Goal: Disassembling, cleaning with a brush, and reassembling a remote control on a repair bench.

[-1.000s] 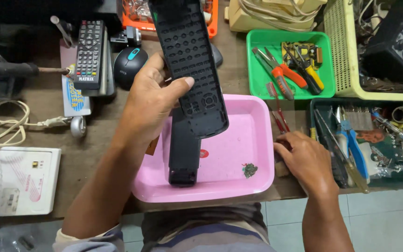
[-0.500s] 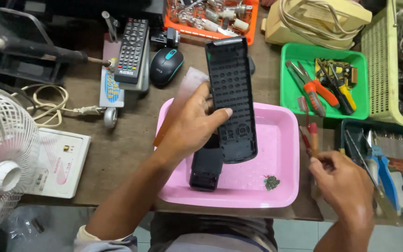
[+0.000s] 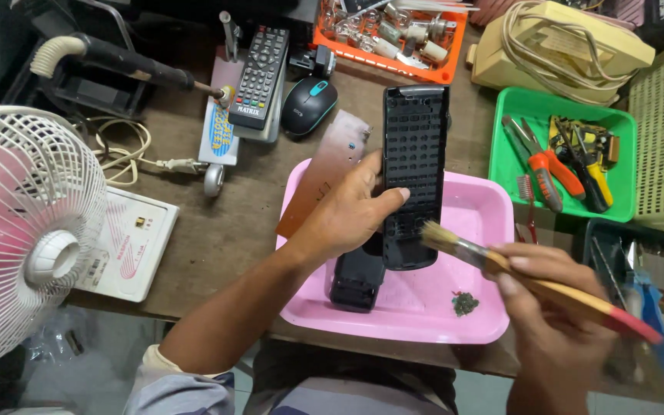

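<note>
The bench fills the view, its near edge running under both forearms and crowded to the back and right. A white fan overhangs the left edge, with a white box just beside it.

A pink tray sits at the near edge in the middle; bare wood lies open to its left, between tray and box. To its right a green bin of hand tools stands close, and an orange bin of small parts lies behind.

Over the tray's left half the left hand is closed round a black remote shell, thumb across its gridded face, fingers behind. The shell runs lengthwise away from the person, its far end past the tray's back rim. The hand also seems to pin a brown board against the shell, though the contact is hidden. A second black shell lies in the tray under the first.

The right hand is wrapped round a brush over the tray's near right corner, bristles touching the held shell's lower right edge. A small dark clump lies on the tray floor just below the brush.

Behind the tray, well apart, rest a whole remote and a mouse.
</note>
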